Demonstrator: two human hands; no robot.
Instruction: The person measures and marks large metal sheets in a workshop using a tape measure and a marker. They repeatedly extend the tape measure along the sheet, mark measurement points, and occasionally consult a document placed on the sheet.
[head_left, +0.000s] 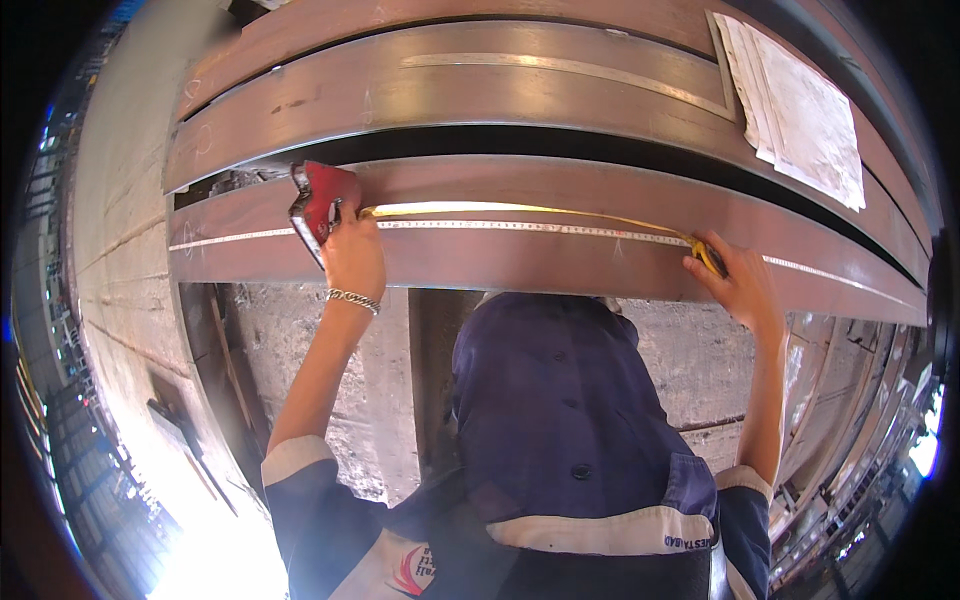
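Note:
My left hand (355, 256) is closed on a red angular tool (327, 192) with a dark metal edge, held over the left part of a long brown steel beam (520, 262). A yellow tape blade (520, 208) runs from beside those fingers across to my right hand (745, 285). There a yellow and black tape measure (709, 258) sits in my closed fingers, above the beam's right part. Flat along the beam lies a long white measuring tape (570, 230), passing under both hands. What the left fingertips pinch is partly hidden.
More steel beams (480, 95) lie parallel beyond, with dark gaps between them. A large metal square (570, 68) rests on one. Creased white paper sheets (795, 110) lie at the far right. A concrete surface (125, 200) extends on the left.

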